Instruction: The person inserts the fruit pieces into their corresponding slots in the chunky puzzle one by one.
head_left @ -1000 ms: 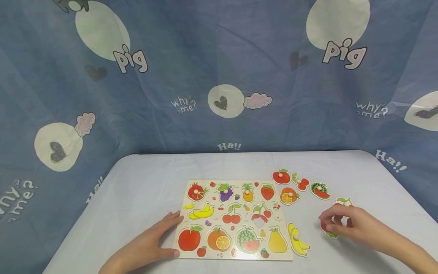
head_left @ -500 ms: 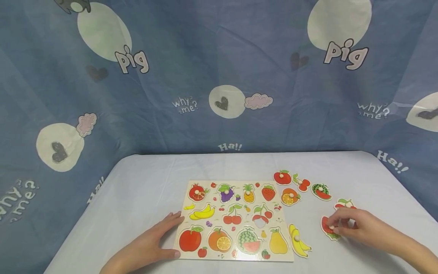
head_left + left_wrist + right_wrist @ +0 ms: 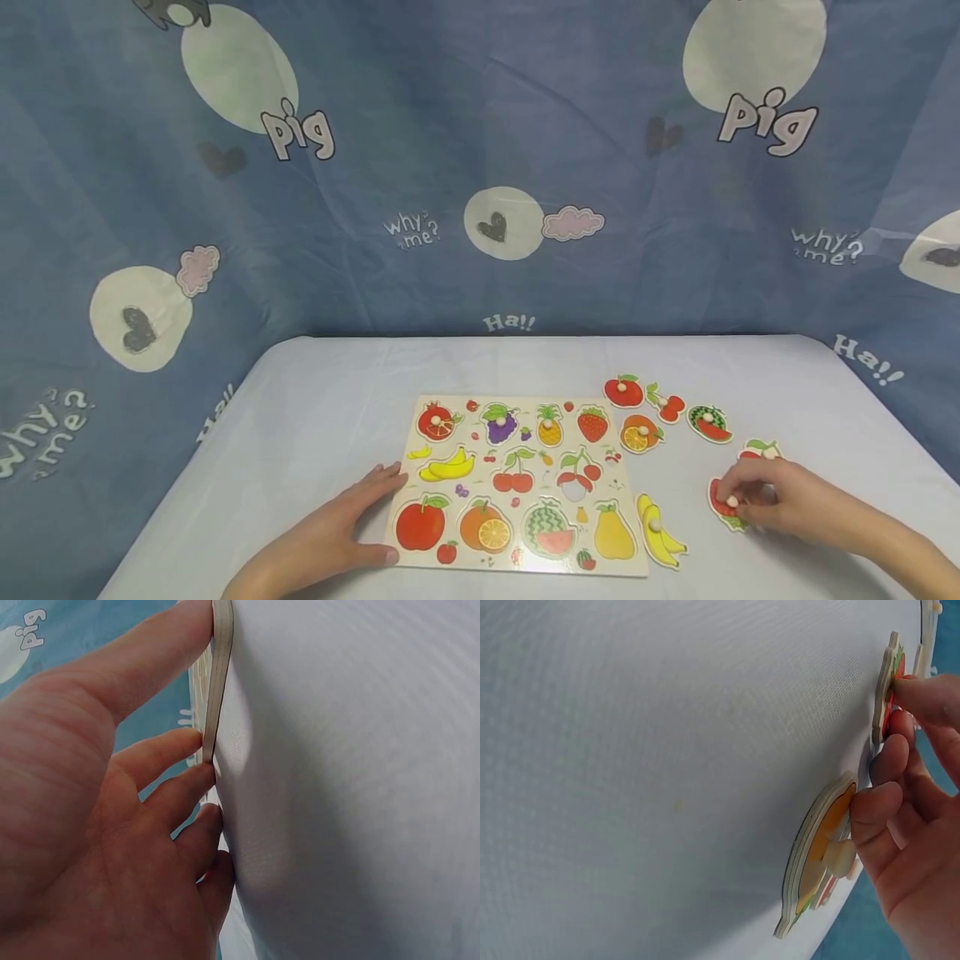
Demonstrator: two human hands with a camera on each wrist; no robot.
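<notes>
Clock centred on the board, 12 o'clock away from the wearer. Left hand (image 3: 330,533) at 8 o'clock: thumb spread well away from the fingers, their tips against the edge of the fruit board (image 3: 480,479). Banana piece (image 3: 662,537) just beside the board at 4 o'clock. At 3 o'clock, well apart from the board, the right hand (image 3: 783,498): thumb and forefinger pinch the knob of the strawberry piece (image 3: 717,497), which lies at or near the table (image 3: 337,392); contact cannot be told. Right wrist view: a yellow-orange piece (image 3: 821,844) close by the other fingers, which are bent. Beyond this hand, a red piece (image 3: 763,448), partly covered. Board's far row, left to right: pomegranate (image 3: 433,427), grapes (image 3: 497,431), pineapple (image 3: 550,435), each knobbed. Orange piece (image 3: 636,442) at 2 o'clock; farther along that side, watermelon piece (image 3: 716,429), cherry piece (image 3: 674,409), round red piece (image 3: 628,397). Farthest, at 12 o'clock: blue printed curtain (image 3: 420,283).
</notes>
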